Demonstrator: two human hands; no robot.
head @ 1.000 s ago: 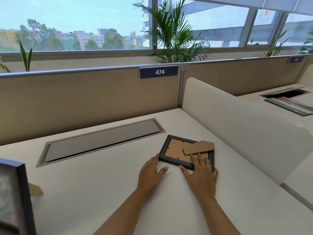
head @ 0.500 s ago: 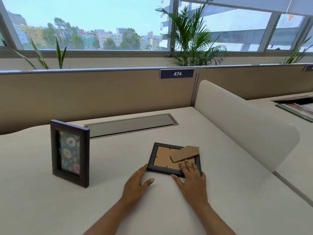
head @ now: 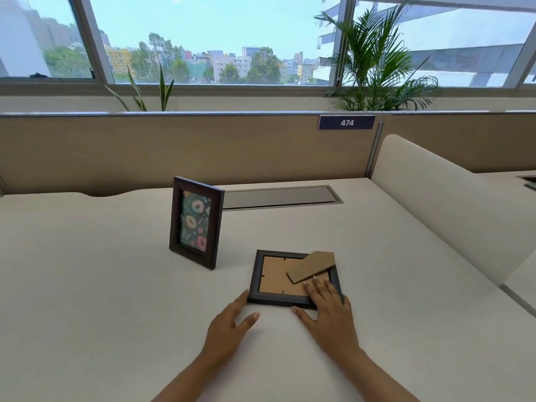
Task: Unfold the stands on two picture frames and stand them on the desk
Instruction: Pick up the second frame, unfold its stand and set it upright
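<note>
One dark picture frame [head: 196, 221] with a doughnut print stands upright on the white desk [head: 101, 285], left of centre. A second dark frame [head: 272, 278] lies face down in front of me, its brown cardboard stand [head: 311, 266] swung partly up from the backing. My right hand [head: 327, 306] rests flat on that frame's near right corner, fingers spread. My left hand [head: 232, 323] lies on the desk, its fingertips touching the frame's near left corner.
A grey cable-tray lid [head: 278, 197] is set into the desk behind the frames. A beige partition [head: 145, 149] with a "474" label closes the far edge. A rounded white divider [head: 452, 207] runs along the right side.
My view has swung left, so the upright frame has come fully into sight and nearer the centre. Both hands stay on the flat frame in the same pose.
</note>
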